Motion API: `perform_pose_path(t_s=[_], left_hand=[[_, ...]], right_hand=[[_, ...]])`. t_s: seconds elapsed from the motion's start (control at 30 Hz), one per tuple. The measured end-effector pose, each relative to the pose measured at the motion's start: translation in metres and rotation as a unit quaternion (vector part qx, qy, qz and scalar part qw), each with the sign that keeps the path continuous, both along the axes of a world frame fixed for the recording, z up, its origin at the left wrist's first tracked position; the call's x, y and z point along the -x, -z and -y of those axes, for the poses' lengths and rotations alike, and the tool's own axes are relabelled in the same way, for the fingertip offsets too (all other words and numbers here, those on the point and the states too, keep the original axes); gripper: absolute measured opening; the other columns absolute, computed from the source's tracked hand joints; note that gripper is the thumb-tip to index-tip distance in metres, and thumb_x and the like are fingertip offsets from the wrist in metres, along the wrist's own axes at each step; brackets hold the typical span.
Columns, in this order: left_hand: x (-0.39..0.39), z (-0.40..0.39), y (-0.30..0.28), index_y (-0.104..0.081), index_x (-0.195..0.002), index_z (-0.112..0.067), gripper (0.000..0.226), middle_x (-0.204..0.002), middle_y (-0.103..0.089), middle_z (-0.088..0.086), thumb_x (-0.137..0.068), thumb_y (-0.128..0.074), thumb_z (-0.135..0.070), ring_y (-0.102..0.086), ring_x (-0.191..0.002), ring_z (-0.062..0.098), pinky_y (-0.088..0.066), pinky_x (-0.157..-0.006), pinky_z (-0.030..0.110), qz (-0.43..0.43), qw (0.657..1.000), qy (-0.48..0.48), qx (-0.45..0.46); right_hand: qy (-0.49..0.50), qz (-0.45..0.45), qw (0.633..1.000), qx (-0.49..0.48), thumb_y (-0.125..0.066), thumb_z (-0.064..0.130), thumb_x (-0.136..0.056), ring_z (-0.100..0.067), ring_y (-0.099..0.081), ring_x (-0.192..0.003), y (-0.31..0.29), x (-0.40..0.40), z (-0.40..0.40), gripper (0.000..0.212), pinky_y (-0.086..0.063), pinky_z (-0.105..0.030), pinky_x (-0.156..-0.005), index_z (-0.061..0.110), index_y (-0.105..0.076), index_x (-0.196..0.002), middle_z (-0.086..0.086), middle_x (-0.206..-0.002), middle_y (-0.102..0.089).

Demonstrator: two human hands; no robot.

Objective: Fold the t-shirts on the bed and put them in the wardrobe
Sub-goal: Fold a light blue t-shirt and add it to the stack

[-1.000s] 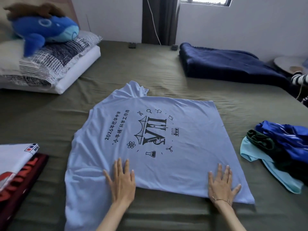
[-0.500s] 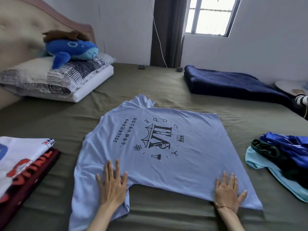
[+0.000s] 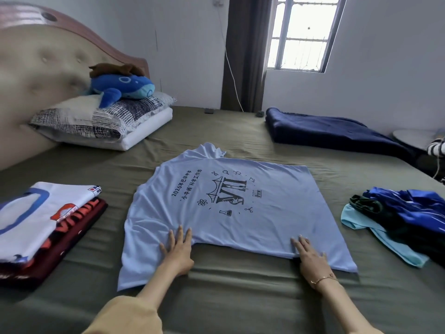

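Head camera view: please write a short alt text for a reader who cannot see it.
Two open hands, left hand and right hand, press flat on the near edge of a light blue printed t-shirt on an olive bed, with folded shirts left, unfolded clothes right.

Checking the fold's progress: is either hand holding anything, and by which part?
Nothing is gripped. The left hand and right hand lie flat, fingers straight, on the near edge of the light blue t-shirt.
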State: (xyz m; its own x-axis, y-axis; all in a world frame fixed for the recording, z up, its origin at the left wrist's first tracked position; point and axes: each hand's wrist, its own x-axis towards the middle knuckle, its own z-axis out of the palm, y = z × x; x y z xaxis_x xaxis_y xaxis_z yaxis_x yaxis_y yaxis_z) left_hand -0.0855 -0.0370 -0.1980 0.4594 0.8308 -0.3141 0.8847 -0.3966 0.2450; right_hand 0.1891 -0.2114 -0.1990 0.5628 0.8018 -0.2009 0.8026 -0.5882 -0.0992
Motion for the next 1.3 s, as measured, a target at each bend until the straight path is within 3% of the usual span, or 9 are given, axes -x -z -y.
perform_pose_path(t_s=[0.3, 0.5, 0.57, 0.63, 0.7, 0.77, 0.93, 1.1, 1.3], left_hand=[[-0.004, 0.011, -0.004, 0.017, -0.149, -0.019, 0.081, -0.153, 0.031, 0.002, -0.09, -0.034, 0.003, 0.023, -0.142, 0.033, -0.003, -0.113, 0.057, -0.024, 0.999, -0.021, 0.026], [-0.006, 0.01, -0.002, 0.025, -0.145, -0.028, 0.078, -0.153, 0.029, 0.011, -0.096, -0.035, -0.041, 0.025, -0.142, 0.029, 0.008, -0.111, 0.058, 0.074, 0.989, -0.099, 0.076], [-0.015, 0.009, -0.002, 0.012, -0.15, -0.022, 0.071, -0.155, 0.021, 0.016, -0.097, -0.025, -0.052, 0.023, -0.143, 0.027, 0.012, -0.109, 0.058, 0.067, 0.986, -0.138, 0.061], [-0.03, 0.003, -0.006, -0.021, -0.148, -0.015, 0.057, -0.156, -0.005, 0.02, -0.099, -0.022, -0.044, 0.006, -0.145, 0.028, 0.006, -0.113, 0.056, 0.071, 0.976, -0.205, -0.003], [-0.042, -0.008, -0.015, -0.042, -0.135, -0.011, 0.045, -0.145, -0.028, 0.019, -0.097, -0.03, -0.032, -0.015, -0.14, 0.03, -0.01, -0.115, 0.048, 0.064, 0.967, -0.237, -0.064], [-0.051, -0.022, -0.023, -0.045, -0.129, -0.012, 0.039, -0.141, -0.035, 0.014, -0.093, -0.039, -0.024, -0.024, -0.134, 0.029, -0.019, -0.112, 0.043, 0.04, 0.975, -0.204, -0.084], [-0.067, -0.08, -0.023, -0.045, -0.125, -0.013, 0.033, -0.136, -0.038, 0.011, -0.093, -0.041, -0.022, -0.029, -0.129, 0.027, -0.026, -0.105, 0.042, 0.03, 0.984, -0.148, -0.099], [-0.071, -0.17, -0.011, -0.05, -0.12, -0.015, 0.028, -0.132, -0.042, 0.008, -0.094, -0.041, -0.02, -0.032, -0.127, 0.025, -0.031, -0.102, 0.041, 0.054, 0.98, -0.157, -0.108], [-0.067, -0.268, -0.007, -0.048, -0.121, -0.016, 0.026, -0.13, -0.043, 0.005, -0.096, -0.04, -0.02, -0.035, -0.123, 0.024, -0.035, -0.097, 0.038, 0.051, 0.982, -0.137, -0.123]], right_hand=[[0.025, 0.077, 0.995, 0.064, -0.029, -0.005, -0.096, -0.032, -0.001, -0.145, 0.007, -0.001, 0.015, 0.072, -0.015, -0.045, -0.115, 0.019, 0.013, -0.149, -0.007, -0.158, 0.009], [0.135, 0.095, 0.984, 0.072, -0.023, 0.001, -0.098, -0.033, -0.001, -0.145, 0.009, -0.014, 0.025, 0.065, -0.016, -0.051, -0.114, 0.022, 0.01, -0.15, -0.008, -0.158, 0.006], [0.169, 0.089, 0.976, 0.104, -0.033, 0.007, -0.097, -0.033, -0.004, -0.145, 0.006, -0.014, 0.023, 0.069, -0.012, -0.056, -0.113, 0.022, 0.009, -0.15, -0.012, -0.158, 0.003], [0.186, 0.113, 0.971, 0.099, -0.039, 0.012, -0.095, -0.031, -0.02, -0.141, 0.0, -0.014, 0.013, 0.062, -0.013, -0.06, -0.11, 0.017, -0.01, -0.149, -0.015, -0.153, -0.018], [0.17, 0.143, 0.972, 0.069, -0.037, 0.012, -0.095, -0.022, -0.036, -0.13, -0.006, -0.015, -0.004, 0.044, -0.026, -0.05, -0.109, 0.019, -0.034, -0.138, -0.006, -0.139, -0.039], [0.146, 0.14, 0.979, 0.037, -0.034, 0.011, -0.095, -0.018, -0.039, -0.125, -0.013, -0.016, -0.027, 0.037, -0.034, -0.04, -0.102, 0.02, -0.043, -0.13, -0.002, -0.132, -0.043], [0.032, 0.085, 0.996, 0.001, -0.034, 0.009, -0.095, -0.019, -0.041, -0.125, -0.018, -0.012, -0.11, 0.033, -0.036, -0.034, -0.093, 0.017, -0.046, -0.124, -0.004, -0.129, -0.046], [-0.052, 0.043, 0.998, -0.015, -0.033, 0.016, -0.098, -0.02, -0.038, -0.128, -0.022, -0.012, -0.213, 0.033, -0.036, -0.035, -0.097, 0.017, -0.042, -0.13, -0.003, -0.135, -0.042], [-0.112, 0.002, 0.994, 0.0, -0.037, 0.007, -0.094, -0.019, -0.037, -0.129, -0.028, -0.02, -0.312, 0.04, -0.037, -0.036, -0.101, 0.016, -0.038, -0.133, -0.002, -0.142, -0.036]])
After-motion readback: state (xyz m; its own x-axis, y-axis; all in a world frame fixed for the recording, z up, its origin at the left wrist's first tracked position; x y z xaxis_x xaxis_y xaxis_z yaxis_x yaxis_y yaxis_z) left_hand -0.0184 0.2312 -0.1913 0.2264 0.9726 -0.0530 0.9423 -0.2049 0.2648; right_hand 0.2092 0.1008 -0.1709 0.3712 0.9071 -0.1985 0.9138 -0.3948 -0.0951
